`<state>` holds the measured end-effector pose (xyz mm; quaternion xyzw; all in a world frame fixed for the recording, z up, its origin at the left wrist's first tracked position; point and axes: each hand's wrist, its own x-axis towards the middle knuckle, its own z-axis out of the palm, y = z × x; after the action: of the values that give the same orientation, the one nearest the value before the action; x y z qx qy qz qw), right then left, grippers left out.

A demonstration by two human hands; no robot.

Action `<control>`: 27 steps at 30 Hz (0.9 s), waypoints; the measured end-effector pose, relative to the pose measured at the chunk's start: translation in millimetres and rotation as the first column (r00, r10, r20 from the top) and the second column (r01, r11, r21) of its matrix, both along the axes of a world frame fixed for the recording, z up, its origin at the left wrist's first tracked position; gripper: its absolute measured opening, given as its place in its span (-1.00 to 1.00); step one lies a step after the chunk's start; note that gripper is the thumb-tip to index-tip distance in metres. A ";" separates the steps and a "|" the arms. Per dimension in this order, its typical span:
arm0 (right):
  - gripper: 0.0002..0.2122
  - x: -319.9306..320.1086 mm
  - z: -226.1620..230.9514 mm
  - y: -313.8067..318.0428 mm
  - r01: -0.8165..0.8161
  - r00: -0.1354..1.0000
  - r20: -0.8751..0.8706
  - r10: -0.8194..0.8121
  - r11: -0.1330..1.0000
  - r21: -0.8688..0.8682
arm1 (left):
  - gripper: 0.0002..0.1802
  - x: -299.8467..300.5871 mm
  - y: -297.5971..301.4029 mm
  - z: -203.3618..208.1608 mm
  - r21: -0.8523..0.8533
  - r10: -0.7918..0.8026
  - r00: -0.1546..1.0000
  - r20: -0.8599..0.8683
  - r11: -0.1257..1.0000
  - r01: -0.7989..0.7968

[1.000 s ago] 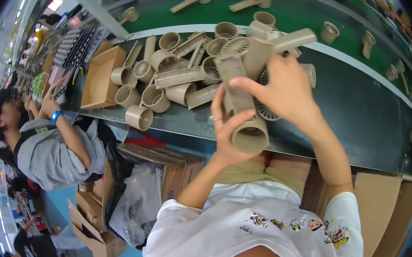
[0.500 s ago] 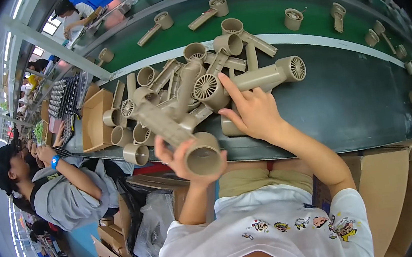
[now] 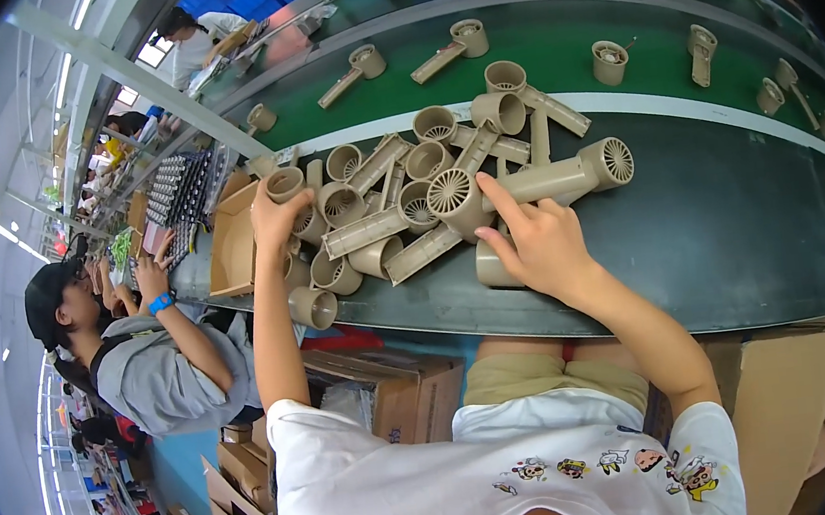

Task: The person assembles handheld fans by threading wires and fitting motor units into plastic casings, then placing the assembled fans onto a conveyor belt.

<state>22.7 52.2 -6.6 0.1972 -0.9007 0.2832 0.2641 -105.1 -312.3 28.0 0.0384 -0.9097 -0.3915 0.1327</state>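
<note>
My left hand (image 3: 275,222) reaches to the left end of a pile. Its fingers and thumb curl round the barrel of a beige plastic hair dryer shell (image 3: 285,182); the rest of that shell is hard to make out. My right hand (image 3: 544,244) is spread at the pile's right side. Its index finger and thumb touch the side of a shell with a round slotted grille (image 3: 452,193). Just beyond those fingers lies another shell (image 3: 614,162) with its handle pointing left. Several more shells, such as a trough-like open handle (image 3: 365,232), lie jumbled between my hands.
An open cardboard box (image 3: 230,241) stands left of the pile. Beyond the pale strip, a green conveyor belt (image 3: 553,67) carries spaced-out shells. A co-worker in grey (image 3: 178,368) sits at my left. Large cartons (image 3: 785,409) stand below the table edge at right.
My left hand has swung from near my body to the far left of the pile, with a shell. The right hand keeps its pose by the grille. The whole view has shifted slightly.
</note>
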 end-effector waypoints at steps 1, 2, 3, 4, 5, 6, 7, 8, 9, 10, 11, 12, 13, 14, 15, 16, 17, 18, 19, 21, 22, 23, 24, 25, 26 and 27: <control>-0.40 -0.1 -1.5 0.2 -0.035 0.999 -0.017 0.035 0.999 -0.038 | -0.33 -0.6 -7.3 -8.2 -0.084 -0.026 0.997 -0.079 0.996 0.019; -0.42 0.2 -1.8 0.3 -0.073 0.997 -0.035 0.071 0.995 -0.074 | -0.28 -1.8 -18.6 -12.0 -0.193 -0.057 0.998 -0.021 0.980 0.051; -0.42 0.7 -1.3 2.7 -0.076 0.997 -0.021 0.075 0.995 -0.061 | -0.28 0.3 -10.2 -10.4 -0.191 -0.067 0.998 -0.022 0.980 0.062; -0.42 0.2 -2.6 4.9 -0.067 0.998 -0.022 0.066 0.996 -0.062 | -0.28 7.7 2.2 -2.9 -0.117 -0.086 0.996 -0.001 0.989 0.086; -0.42 -0.4 -4.7 6.6 -0.067 0.997 -0.049 0.064 0.996 -0.062 | -0.29 10.3 10.2 0.8 -0.042 -0.106 0.994 0.021 0.993 0.107; -0.43 -0.3 -5.0 5.6 -0.079 0.994 -0.079 0.074 0.995 -0.064 | -0.32 10.4 7.2 -0.1 -0.062 -0.109 0.994 -0.030 0.992 0.107; -0.43 0.9 -4.0 4.9 -0.083 0.994 -0.080 0.078 0.994 -0.065 | -0.32 12.1 1.7 1.8 -0.064 -0.105 0.994 -0.031 0.993 0.103; -0.45 2.9 -2.5 4.4 -0.085 0.993 -0.086 0.081 0.995 -0.051 | -0.34 14.4 -4.1 3.7 -0.083 -0.089 0.996 0.002 0.993 0.089; -0.47 4.0 -1.4 5.1 -0.082 0.993 -0.090 0.079 0.996 -0.035 | -0.36 15.7 -4.9 6.4 -0.102 -0.077 0.996 0.036 0.992 0.080; -0.47 5.1 -0.8 5.1 -0.082 0.993 -0.090 0.079 0.996 -0.034 | -0.36 17.5 -7.1 7.1 -0.101 -0.077 0.996 0.036 0.992 0.080; -0.50 6.4 0.0 4.5 -0.091 0.987 -0.133 0.086 0.995 -0.033 | -0.40 21.1 -9.7 7.1 -0.031 -0.118 0.989 -0.088 0.993 0.116; -0.53 7.8 1.1 3.8 -0.101 0.980 -0.176 0.093 0.994 -0.034 | -0.43 26.9 -10.9 7.5 0.032 -0.147 0.966 -0.214 0.987 0.158; -0.53 8.0 0.8 5.9 -0.086 0.983 -0.167 0.079 0.996 -0.031 | -0.41 37.8 7.6 18.7 0.048 -0.111 0.973 -0.203 0.991 0.123; -0.56 6.8 1.1 6.3 -0.103 0.971 -0.217 0.095 0.994 -0.026 | -0.39 53.9 31.0 32.0 0.010 -0.145 0.966 -0.216 0.989 0.150; -0.59 6.3 2.8 5.2 -0.123 0.957 -0.267 0.114 0.992 -0.019 | -0.37 73.3 54.6 44.6 -0.027 -0.176 0.957 -0.229 0.984 0.174; -0.59 6.0 3.5 4.7 -0.102 0.963 -0.253 0.095 0.995 -0.015 | -0.31 88.5 75.7 49.5 -0.129 -0.319 0.920 -0.228 0.946 0.296; -0.61 6.9 3.8 3.4 -0.116 0.963 -0.241 0.124 0.992 0.047 | -0.26 105.6 96.3 52.1 -0.227 -0.455 0.865 -0.211 0.884 0.409; -0.62 9.9 4.9 3.1 -0.131 0.962 -0.227 0.154 0.985 0.112 | -0.12 123.3 119.6 54.6 -0.330 -0.547 0.829 -0.115 0.808 0.488; -0.70 12.3 4.1 1.6 -0.112 0.966 -0.223 0.133 0.988 0.106 | 0.03 137.0 136.5 48.1 -0.427 -0.611 0.791 -0.037 0.725 0.540; -0.77 15.2 5.3 1.5 -0.131 0.962 -0.224 0.155 0.984 0.119 | 0.14 156.7 168.9 30.6 -0.512 -0.681 0.732 -0.010 0.632 0.581; -0.82 15.8 5.0 3.1 -0.152 0.956 -0.234 0.178 0.980 0.125 | 0.13 160.0 184.0 14.8 -0.501 -0.689 0.722 -0.056 0.645 0.577; -0.88 16.6 10.6 5.9 -0.178 0.933 -0.298 0.204 0.978 0.114 | 0.11 159.5 196.3 1.8 -0.471 -0.679 0.713 -0.174 0.693 0.546; -0.88 17.9 10.8 12.1 -0.161 0.937 -0.292 0.191 0.979 0.122 | 0.09 154.5 207.1 -10.5 -0.433 -0.662 0.690 -0.292 0.735 0.522; -0.88 20.5 10.2 18.2 -0.223 0.938 -0.241 0.251 0.965 0.136 | 0.07 147.8 213.3 -20.6 -0.455 -0.677 0.644 -0.357 0.728 0.513; -0.88 23.6 10.7 24.4 -0.285 0.932 -0.190 0.309 0.947 0.145 | 0.05 141.5 219.0 -26.3 -0.476 -0.687 0.593 -0.419 0.723 0.501; -0.91 28.5 23.1 34.5 -0.271 0.941 -0.150 0.302 0.943 0.195 | -0.05 139.5 226.4 -24.8 -0.397 -0.668 0.576 -0.470 0.743 0.538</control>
<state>51.2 86.8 16.5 0.3729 -0.8560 0.2213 0.2813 34.4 -86.0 3.2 -0.4121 -0.8155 -0.3062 0.2671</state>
